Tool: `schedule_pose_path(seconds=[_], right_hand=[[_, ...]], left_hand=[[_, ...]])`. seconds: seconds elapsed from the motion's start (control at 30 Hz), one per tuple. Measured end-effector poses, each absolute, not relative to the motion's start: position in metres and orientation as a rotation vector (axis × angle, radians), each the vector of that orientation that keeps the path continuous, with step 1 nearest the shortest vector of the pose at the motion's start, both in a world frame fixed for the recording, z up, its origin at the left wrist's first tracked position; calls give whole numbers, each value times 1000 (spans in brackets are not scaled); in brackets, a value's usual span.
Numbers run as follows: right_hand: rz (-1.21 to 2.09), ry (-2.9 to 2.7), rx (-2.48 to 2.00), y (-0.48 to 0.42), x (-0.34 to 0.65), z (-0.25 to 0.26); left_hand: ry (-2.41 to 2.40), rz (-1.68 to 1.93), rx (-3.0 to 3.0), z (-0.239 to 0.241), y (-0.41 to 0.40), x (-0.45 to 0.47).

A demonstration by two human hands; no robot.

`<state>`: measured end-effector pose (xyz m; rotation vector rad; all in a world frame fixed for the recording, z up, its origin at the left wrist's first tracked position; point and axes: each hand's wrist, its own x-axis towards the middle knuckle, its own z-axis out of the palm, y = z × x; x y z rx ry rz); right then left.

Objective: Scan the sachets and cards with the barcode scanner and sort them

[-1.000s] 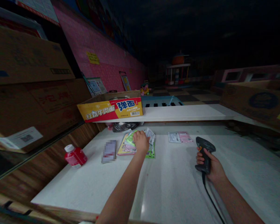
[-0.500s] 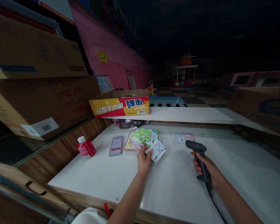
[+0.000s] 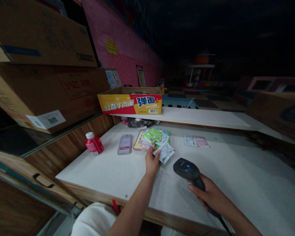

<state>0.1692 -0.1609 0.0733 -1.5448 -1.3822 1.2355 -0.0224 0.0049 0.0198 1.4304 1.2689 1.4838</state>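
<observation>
My left hand (image 3: 152, 161) pinches the near corner of a white-silver sachet (image 3: 166, 152), tilted beside the pile. Behind it lies a heap of green, white and pink sachets (image 3: 151, 135). In my right hand (image 3: 206, 191) is a black barcode scanner (image 3: 186, 168), its head turned left toward the pinched sachet and a blue light lit on top. The scanner's cable runs off toward the bottom edge. Two joined sachets, a silver one (image 3: 190, 141) and a pink one (image 3: 202, 142), lie flat farther back on the white table (image 3: 108, 173).
A red bottle with a white cap (image 3: 94, 144) stands at the left, and a blurred flat card-like item (image 3: 125, 145) lies near the pile. On the raised shelf sits an open noodle carton (image 3: 130, 101). Large cardboard boxes (image 3: 46, 95) are stacked at the left.
My right hand has brought the scanner left and nearer to me, turning its head toward the sachet; its blue light now shows. My left hand keeps hold of the sachet. The view has shifted slightly.
</observation>
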Motion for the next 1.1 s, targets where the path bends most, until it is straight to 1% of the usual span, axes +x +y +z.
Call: schedule_pose_path(seconds=[0.2, 0.37, 0.5, 0.6, 0.73, 0.87, 0.97, 1.1], right_hand=[[1235, -1340, -1573, -165, 168, 80], [1266, -1334, -1543, -162, 167, 81], [1339, -1147, -1462, -155, 178, 76], [1370, -879, -1358, -145, 201, 72], [1368, -574, -1094, -127, 244, 64], [1343, -404, -916, -115, 276, 47], [1346, -312, -801, -111, 285, 36], [1340, -218, -694, -109, 286, 31]], left_hand=[[1282, 1483, 1518, 20, 3, -23], [1273, 1490, 1471, 19, 4, -23], [1280, 1481, 1467, 20, 5, -23], [1262, 1472, 1505, 23, 4, -23], [1167, 1422, 1611, 27, -1, -20], [1098, 1361, 1684, 30, -4, -9], [1047, 1334, 1642, 33, 1, 14], [879, 1280, 1443, 40, 15, 61]])
